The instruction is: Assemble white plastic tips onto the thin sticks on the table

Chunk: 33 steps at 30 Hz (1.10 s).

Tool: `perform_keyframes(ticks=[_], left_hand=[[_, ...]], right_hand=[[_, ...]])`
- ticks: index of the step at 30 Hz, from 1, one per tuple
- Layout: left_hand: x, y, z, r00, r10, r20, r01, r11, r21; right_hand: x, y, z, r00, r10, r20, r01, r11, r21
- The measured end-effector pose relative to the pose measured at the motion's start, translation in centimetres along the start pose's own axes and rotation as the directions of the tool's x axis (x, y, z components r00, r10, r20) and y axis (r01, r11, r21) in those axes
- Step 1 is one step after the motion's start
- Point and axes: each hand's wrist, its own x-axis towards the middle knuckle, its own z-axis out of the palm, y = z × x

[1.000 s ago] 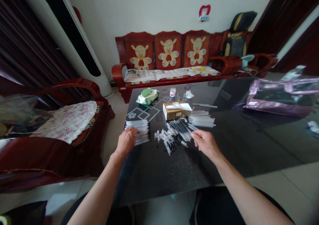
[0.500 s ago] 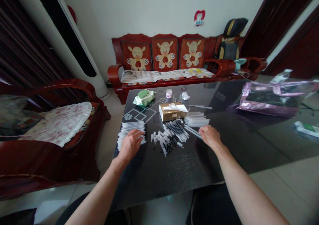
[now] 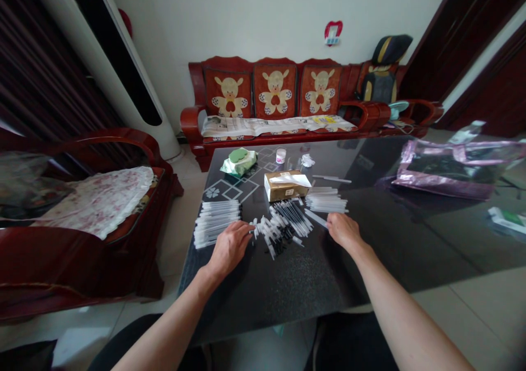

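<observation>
My left hand [image 3: 232, 246] is closed, thumb and fingertips pinched on a small white pen cap [image 3: 255, 229] at the left edge of a loose heap. In that heap lie white caps and small black plugs [image 3: 283, 245]. My right hand [image 3: 343, 230] grips the near end of a white pen barrel [image 3: 315, 217], which slants away to the left. Left of the heap is a row of white pens [image 3: 216, 217] with dark ends. Dark pen refills [image 3: 293, 217] lie fanned in the middle. Beyond my right hand is a stack of white barrels [image 3: 326, 200].
Behind the pen parts stands a tissue box [image 3: 287, 187]. Farther back are a green wipes pack [image 3: 239, 163], a small white jar [image 3: 280, 155] and crumpled tissue [image 3: 307, 160]. A clear, purple-edged bag [image 3: 446, 190] sits on the dark table [image 3: 287, 294] at right.
My left hand has moved right, from the row of pens to the edge of the cap heap. My right hand stays near the same spot, still holding the barrel. The view has shifted slightly.
</observation>
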Motion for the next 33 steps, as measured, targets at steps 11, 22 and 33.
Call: perform_keyframes(ticks=[11, 22, 33], left_hand=[[0.1, 0.9, 0.0, 0.999, -0.047, -0.008, 0.046, 0.993, -0.111], [0.2, 2.3, 2.0, 0.866, -0.370, 0.335, 0.482, 0.447, -0.754], [0.3, 1.7, 1.5, 0.818, -0.459, 0.348, 0.513, 0.307, -0.802]], right_hand=[[-0.5, -1.5, -0.5, 0.993, -0.055, -0.100, 0.086, 0.939, 0.334], [-6.7, -11.1, -0.3, 0.848, -0.522, 0.091, 0.133, 0.376, 0.917], [-2.7, -7.9, -0.5, 0.952, -0.253, -0.170, 0.298, 0.891, 0.343]])
